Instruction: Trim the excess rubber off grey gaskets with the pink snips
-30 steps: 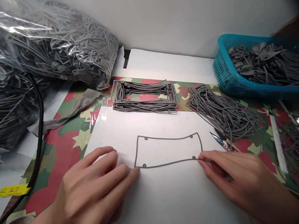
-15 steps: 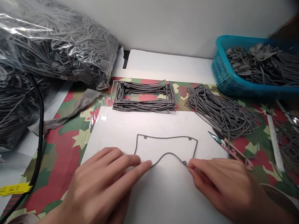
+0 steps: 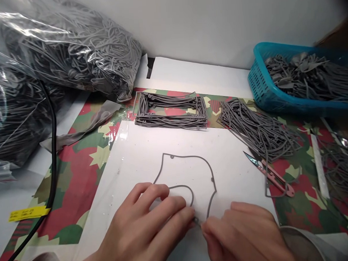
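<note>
A thin grey rubber frame (image 3: 189, 156) with small round tabs lies bent on the white sheet (image 3: 129, 158). My left hand (image 3: 154, 218) is over its near left part, fingers bent, the fingertips closed on the near strip by a tab. Just to the right, my right hand (image 3: 240, 231) pinches the strip's near right corner between thumb and forefinger. Behind the sheet is a neat rectangular stack of similar grey frames (image 3: 170, 122). To its right lies a loose heap of grey frames (image 3: 256, 129).
Pink-handled snips (image 3: 274, 176) lie right of the sheet. A blue basket (image 3: 256, 82) of grey strips stands at the back right. Clear bags (image 3: 102, 45) of grey strips fill the back left. A black cable (image 3: 53, 150) with a yellow label runs down the left.
Both hands have come nearer to me, the right one also leftward, closer to the left. The frame's right side has bent round and inward. The view has shifted slightly.
</note>
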Available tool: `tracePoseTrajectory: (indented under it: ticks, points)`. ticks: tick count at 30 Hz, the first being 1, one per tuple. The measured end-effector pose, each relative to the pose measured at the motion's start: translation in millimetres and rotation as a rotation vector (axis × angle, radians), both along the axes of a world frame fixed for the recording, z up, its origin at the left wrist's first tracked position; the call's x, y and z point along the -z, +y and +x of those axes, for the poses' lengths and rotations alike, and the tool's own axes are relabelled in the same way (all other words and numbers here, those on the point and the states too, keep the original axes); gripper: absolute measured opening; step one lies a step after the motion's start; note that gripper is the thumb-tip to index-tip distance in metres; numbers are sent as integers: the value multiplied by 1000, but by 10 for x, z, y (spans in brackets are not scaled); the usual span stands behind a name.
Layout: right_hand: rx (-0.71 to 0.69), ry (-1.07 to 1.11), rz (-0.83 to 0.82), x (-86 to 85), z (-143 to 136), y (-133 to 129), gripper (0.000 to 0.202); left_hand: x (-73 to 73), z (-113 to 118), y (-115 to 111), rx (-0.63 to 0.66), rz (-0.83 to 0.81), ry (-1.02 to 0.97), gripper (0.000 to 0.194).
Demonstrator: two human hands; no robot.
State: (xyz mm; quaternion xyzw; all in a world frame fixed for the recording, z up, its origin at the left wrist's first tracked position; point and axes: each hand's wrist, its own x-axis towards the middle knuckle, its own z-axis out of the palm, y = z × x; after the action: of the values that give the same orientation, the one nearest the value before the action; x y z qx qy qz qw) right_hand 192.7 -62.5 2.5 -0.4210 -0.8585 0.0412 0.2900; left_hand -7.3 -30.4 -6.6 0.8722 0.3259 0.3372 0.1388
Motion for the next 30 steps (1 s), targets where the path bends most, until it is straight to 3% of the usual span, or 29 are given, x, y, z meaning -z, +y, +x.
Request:
tracePoseTrajectory:
  ticks: [10,30]
  points:
    - [19,32,76,17,-35,22,15,-122,-69,-31,50,-97,64,24]
    - [-3,-3,14,-10,-8,2,19,-25,-33,22,99,-131,-27,15]
